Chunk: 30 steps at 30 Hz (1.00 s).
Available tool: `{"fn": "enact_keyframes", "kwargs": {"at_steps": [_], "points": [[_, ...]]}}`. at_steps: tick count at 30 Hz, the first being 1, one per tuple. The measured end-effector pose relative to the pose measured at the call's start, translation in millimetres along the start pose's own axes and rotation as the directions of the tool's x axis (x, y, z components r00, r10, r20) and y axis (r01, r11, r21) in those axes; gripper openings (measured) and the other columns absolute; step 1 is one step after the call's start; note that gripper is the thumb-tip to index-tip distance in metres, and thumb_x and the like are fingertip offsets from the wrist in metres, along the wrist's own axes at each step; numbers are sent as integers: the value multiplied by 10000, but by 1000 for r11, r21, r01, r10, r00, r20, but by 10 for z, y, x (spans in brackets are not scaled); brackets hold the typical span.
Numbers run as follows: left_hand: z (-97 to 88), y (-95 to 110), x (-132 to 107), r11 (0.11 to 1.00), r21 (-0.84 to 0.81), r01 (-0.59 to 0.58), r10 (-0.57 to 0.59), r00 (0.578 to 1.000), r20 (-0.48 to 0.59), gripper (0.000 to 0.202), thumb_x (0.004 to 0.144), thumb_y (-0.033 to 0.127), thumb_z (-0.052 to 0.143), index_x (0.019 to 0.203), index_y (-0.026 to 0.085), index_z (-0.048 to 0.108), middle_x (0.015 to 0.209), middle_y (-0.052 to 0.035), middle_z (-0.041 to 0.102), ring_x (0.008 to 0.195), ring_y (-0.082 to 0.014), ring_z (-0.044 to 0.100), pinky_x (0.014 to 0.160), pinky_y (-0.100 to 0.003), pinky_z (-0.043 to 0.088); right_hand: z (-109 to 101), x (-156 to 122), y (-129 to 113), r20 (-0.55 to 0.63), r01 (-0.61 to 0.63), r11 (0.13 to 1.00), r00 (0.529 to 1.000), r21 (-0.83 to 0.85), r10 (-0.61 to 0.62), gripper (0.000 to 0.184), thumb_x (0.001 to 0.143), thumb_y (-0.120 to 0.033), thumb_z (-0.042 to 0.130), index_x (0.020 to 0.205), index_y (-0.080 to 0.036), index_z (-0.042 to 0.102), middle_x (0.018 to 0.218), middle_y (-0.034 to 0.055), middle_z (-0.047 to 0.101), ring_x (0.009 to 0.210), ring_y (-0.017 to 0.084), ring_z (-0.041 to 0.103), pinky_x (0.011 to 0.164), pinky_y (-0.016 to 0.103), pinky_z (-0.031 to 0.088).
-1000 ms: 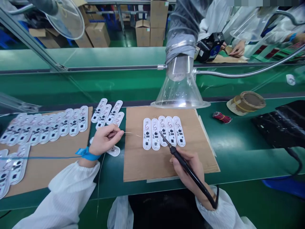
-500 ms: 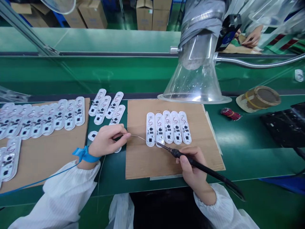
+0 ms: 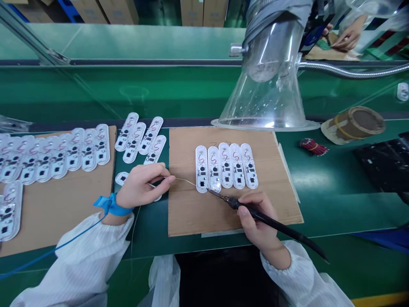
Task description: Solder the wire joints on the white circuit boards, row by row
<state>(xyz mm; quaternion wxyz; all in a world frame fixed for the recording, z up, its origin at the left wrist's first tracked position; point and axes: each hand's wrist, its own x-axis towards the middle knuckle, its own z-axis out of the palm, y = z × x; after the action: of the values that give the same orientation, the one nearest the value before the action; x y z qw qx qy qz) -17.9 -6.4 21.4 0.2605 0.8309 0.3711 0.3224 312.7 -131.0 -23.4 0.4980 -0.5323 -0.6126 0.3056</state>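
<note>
Between thumb and fingers, my left hand (image 3: 145,183) pinches a thin solder wire (image 3: 185,180), whose free end reaches the lower part of the leftmost white circuit board (image 3: 201,169). My right hand (image 3: 259,216) grips a black soldering iron (image 3: 271,222) like a pen. Its tip sits by the lower right edge of that leftmost board, close to the wire's end; whether they touch is too small to tell. Several long rounded boards stand in a row on a cardboard sheet (image 3: 188,217), with red wires on their upper halves. A blue wrist strap (image 3: 115,206) circles my left wrist.
More boards (image 3: 76,149) lie on a second cardboard sheet (image 3: 64,213) at left, others (image 3: 134,143) between the sheets. A clear fume hood (image 3: 265,102) hangs over the back. Rightward are a red wire bundle (image 3: 313,146), a round brown container (image 3: 354,123) and a co-worker's hand (image 3: 349,36).
The iron's tip has shifted slightly left, from between the two leftmost boards towards the leftmost one. The whole view has tilted down a little. Both hands keep their holds.
</note>
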Motion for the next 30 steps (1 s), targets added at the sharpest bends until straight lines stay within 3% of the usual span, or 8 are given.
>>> {"fn": "enact_keyframes", "kwargs": {"at_steps": [16,21,27,30], "points": [[5,-17,-22,999,35,29,-29,999,21,270,1068,327,650,812,244,631,571,69,443,488,-124,381,508,-290,306,6,-9,20,-14,10,1000,1000,-23,-10,79,1046,-288,747,1102,-267,696,880,9,726,653,159,684,594,270,599],[15,-28,-26,1000,18,-9,9,1000,12,234,1047,255,669,817,244,630,579,75,452,491,-119,392,513,-283,312,7,-10,24,-4,8,1000,1000,-9,-8,89,1044,-269,750,1113,-275,693,889,0,725,660,151,686,602,256,593],[12,-23,-29,998,27,63,-65,996,60,267,1053,326,648,799,248,624,568,65,486,482,-125,411,511,-290,342,2,-5,12,17,18,999,1000,-49,-17,92,1037,-284,756,1114,-276,707,909,21,759,719,186,738,638,289,631],[18,-22,-27,999,18,42,-42,998,48,236,1036,280,658,804,247,630,573,71,474,486,-122,399,509,-290,328,3,-3,11,-7,-2,999,1000,-46,1,85,1038,-311,753,1090,-269,701,882,13,740,662,174,708,595,281,612]]}}
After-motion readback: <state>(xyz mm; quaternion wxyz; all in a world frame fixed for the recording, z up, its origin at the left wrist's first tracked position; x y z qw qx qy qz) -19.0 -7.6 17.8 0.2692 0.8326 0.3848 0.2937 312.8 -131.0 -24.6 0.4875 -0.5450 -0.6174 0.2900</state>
